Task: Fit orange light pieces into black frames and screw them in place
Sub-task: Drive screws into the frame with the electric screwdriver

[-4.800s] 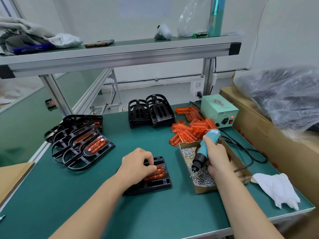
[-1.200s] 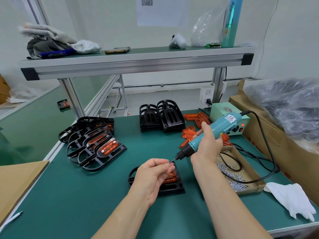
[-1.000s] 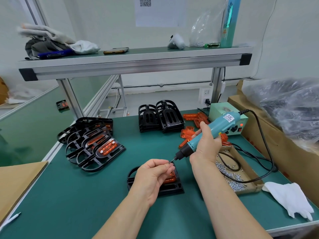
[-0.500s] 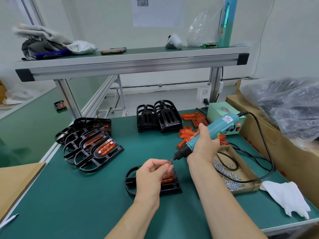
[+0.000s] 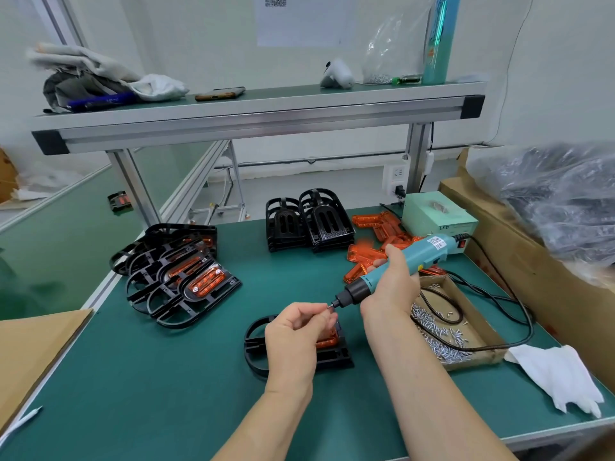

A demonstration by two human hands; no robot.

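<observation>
A black frame (image 5: 256, 347) with an orange light piece (image 5: 327, 342) in it lies on the green table, partly hidden by my left hand (image 5: 293, 341). That hand hovers above it, fingertips pinched at the tip of the teal electric screwdriver (image 5: 399, 266); a screw there is too small to make out. My right hand (image 5: 391, 287) grips the screwdriver, which slants down to the left. Loose orange light pieces (image 5: 366, 252) lie behind. Empty black frames (image 5: 309, 224) are stacked at the back, and frames fitted with orange pieces (image 5: 179, 277) lie at the left.
A cardboard tray of screws (image 5: 446, 334) sits to the right, with the screwdriver's black cable looping through it. A green power box (image 5: 436, 216) stands behind, a white glove (image 5: 559, 374) lies at the front right. Cardboard (image 5: 36, 347) lies left; a shelf (image 5: 259, 108) spans above.
My right hand lifted the screwdriver out of the screw tray and brought its tip to my left hand's fingertips, which rose off the frame. Over the last second both hands barely moved.
</observation>
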